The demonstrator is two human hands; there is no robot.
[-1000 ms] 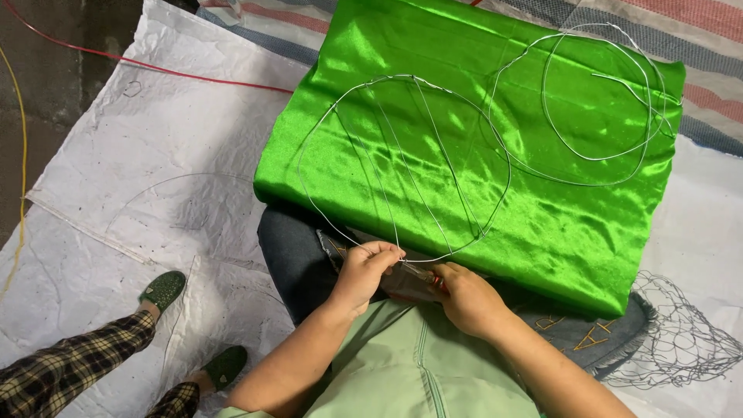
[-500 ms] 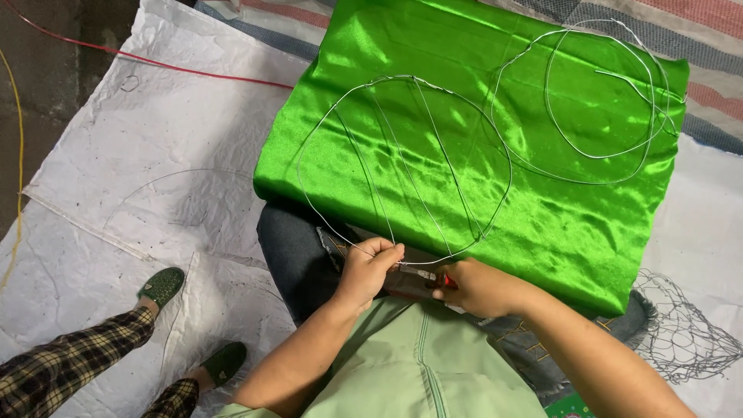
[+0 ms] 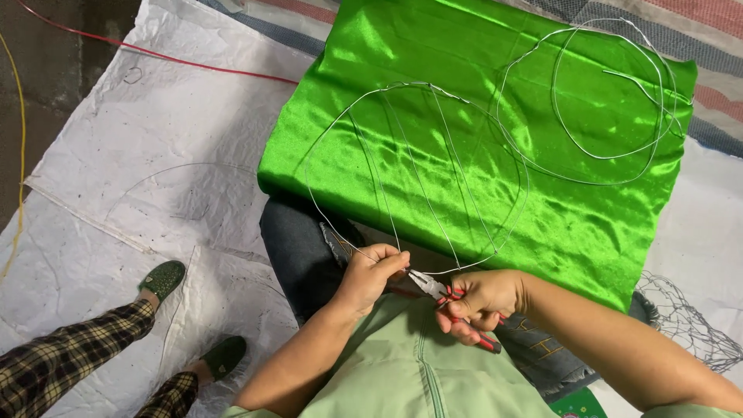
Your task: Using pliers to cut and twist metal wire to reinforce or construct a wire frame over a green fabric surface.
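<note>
The wire frame [image 3: 418,166], a rounded hoop with ribs running across it, is laid over the green satin cloth [image 3: 495,93], and its near edge is drawn in to the person's lap. That near edge is pinched by the left hand [image 3: 370,272], whose fingers [image 3: 391,262] are pressed together on the wire where several ribs meet. The pliers [image 3: 445,298], red-handled, are gripped in the right hand [image 3: 480,300], its fingers curled shut around the handles. The pliers' long axis is pointed up and leftward, so that the nose is brought just beside the left fingertips, at the same joint of the wire. A second loop of loose wire [image 3: 611,85] is left well apart, on the far right of the cloth.
</note>
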